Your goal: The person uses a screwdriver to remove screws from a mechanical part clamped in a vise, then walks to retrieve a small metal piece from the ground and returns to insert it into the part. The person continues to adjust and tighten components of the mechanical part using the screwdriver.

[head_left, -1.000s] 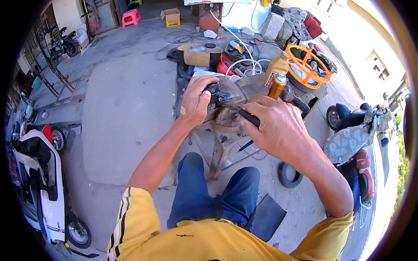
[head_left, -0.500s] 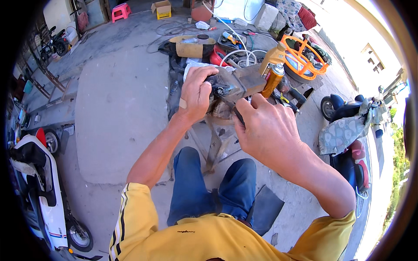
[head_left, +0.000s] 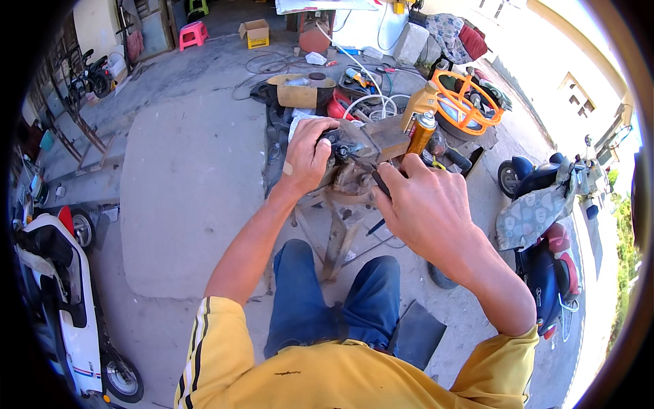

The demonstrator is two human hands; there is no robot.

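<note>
My left hand point(head_left: 310, 153) is closed round a small dark part point(head_left: 332, 138) beside the jaws of a worn metal bench vise point(head_left: 390, 136). A beige patch sticks to its wrist. In my closed right hand point(head_left: 428, 201) is a black-handled tool point(head_left: 381, 184), its thin end directed at the vise and the dark part. Whether that end touches the part, I cannot tell. Most of the tool's handle is hidden by my fingers. The vise sits on a rusty metal stand point(head_left: 338, 235) in front of my knees.
Just beyond my right hand stand an amber spray can point(head_left: 422, 133) and a tan oil jug point(head_left: 420, 104). Farther out are an orange wheel-shaped frame point(head_left: 470, 102), a cut-open tub point(head_left: 300, 92) and hoses. Scooters flank me: white point(head_left: 71, 307) left, blue point(head_left: 545, 276) right.
The view has tilted slightly upward, so the vise and stand appear lower. My right hand and its tool sit slightly farther from the vise; my left hand keeps its grip.
</note>
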